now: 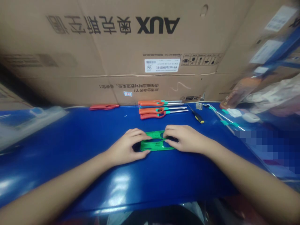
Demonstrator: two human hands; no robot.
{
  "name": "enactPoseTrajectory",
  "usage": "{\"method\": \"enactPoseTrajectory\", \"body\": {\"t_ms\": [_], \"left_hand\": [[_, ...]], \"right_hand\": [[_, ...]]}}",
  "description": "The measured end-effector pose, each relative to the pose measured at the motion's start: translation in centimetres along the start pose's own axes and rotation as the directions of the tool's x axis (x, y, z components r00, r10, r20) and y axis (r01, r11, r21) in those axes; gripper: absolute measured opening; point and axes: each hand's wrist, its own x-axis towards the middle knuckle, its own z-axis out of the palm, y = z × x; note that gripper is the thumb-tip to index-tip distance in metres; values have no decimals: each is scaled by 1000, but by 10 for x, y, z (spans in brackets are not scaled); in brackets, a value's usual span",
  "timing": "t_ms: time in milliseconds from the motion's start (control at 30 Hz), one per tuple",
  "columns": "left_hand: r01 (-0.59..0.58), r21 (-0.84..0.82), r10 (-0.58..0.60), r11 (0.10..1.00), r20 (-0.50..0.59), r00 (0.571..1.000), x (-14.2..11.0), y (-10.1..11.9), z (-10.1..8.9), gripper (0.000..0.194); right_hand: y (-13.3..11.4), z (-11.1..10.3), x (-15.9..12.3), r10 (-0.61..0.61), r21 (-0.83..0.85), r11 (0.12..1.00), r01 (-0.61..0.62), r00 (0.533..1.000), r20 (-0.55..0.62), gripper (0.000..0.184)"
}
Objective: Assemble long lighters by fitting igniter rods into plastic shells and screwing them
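Two green plastic lighter casing halves [151,146] lie side by side on the blue tabletop, their hollow inner sides facing up. My left hand [127,147] grips their left ends, a finger on the far half and the thumb at the near one. At the right ends, by the round trigger openings, my right hand [186,139] holds both with its fingers and thumb curled. Its fingers partly cover those ends. Just beyond my hands is a group of red-orange long-nosed lighters [152,111] with metal tubes pointing right.
A red casing piece [104,107] lies at the back left. A black-and-yellow screwdriver [198,117], a clear small part [199,106] and metal tubes [225,117] lie right. A large cardboard box [112,62] walls the back; an orange bottle [241,92] stands tilted at right.
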Motion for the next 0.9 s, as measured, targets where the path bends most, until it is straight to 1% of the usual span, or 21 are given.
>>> {"method": "enactPoseTrajectory", "body": {"t_ms": [100, 167, 200, 233, 267, 300, 333, 367, 400, 433, 500, 533, 567, 633, 667, 733, 800, 833, 900], "left_hand": [[2, 5, -2, 1000, 3, 1000, 0, 0, 0, 38], [0, 5, 0, 1000, 5, 1000, -1, 0, 0, 39], [-1, 6, 1, 1000, 6, 1000, -1, 0, -1, 39], [-2, 9, 2, 1000, 7, 1000, -1, 0, -1, 39], [-5, 15, 5, 1000, 9, 1000, -1, 0, -1, 38], [-9, 23, 9, 1000, 12, 1000, -1, 0, -1, 38], [-16, 33, 16, 999, 17, 1000, -1, 0, -2, 37], [-26, 44, 25, 999, 23, 999, -1, 0, -2, 36], [-39, 56, 38, 998, 32, 999, -1, 0, -2, 35], [-55, 68, 52, 996, 42, 998, -1, 0, -2, 35], [-85, 94, 80, 992, 57, 995, -2, 0, -2, 35], [-96, 104, 90, 990, 62, 994, -2, -1, -2, 35], [-104, 111, 98, 988, 64, 993, -3, -1, -1, 34], [-106, 113, 99, 988, 64, 993, -3, -2, -1, 31], [-101, 109, 95, 989, 65, 993, -3, -2, -1, 30], [-90, 99, 84, 991, 65, 994, -3, -3, -1, 29], [-83, 94, 77, 992, 66, 995, -3, -4, -1, 29], [-84, 94, 78, 992, 66, 995, -3, -5, -2, 29], [-87, 97, 81, 991, 64, 995, -3, -5, -3, 28]], "right_hand": [[0, 0, 0, -17, 10, 1000, 17, 1000, -6, 15], [6, -5, -1, -46, 55, 997, 47, 999, -27, 20], [13, -8, -1, -44, 73, 996, 48, 997, -57, 23], [22, -13, -2, -17, 76, 997, 25, 995, -101, 25], [33, -19, -4, 54, 49, 998, -46, 983, -178, 26], [46, -25, -6, 172, -10, 984, -180, 950, -260, 28], [60, -32, -10, 320, -78, 931, -356, 901, -294, 29], [75, -39, -15, 503, -134, 818, -559, 809, -305, 30], [89, -45, -21, 686, -172, 647, -743, 666, -293, 30], [103, -50, -28, 777, -182, 535, -825, 565, -278, 30], [126, -57, -42, 875, -193, 395, -898, 431, -221, 31], [135, -58, -49, 908, -200, 344, -918, 379, -177, 31], [142, -59, -54, 928, -206, 317, -926, 348, -132, 32], [152, -57, -61, 950, -214, 291, -932, 308, -47, 33], [155, -55, -63, 954, -214, 288, -933, 298, -18, 34], [160, -51, -63, 956, -201, 290, -936, 295, 8, 36], [162, -48, -62, 952, -167, 298, -940, 305, -15, 35], [163, -48, -62, 949, -141, 304, -942, 313, -44, 31], [164, -48, -61, 930, -72, 331, -941, 338, -145, 18]]}}
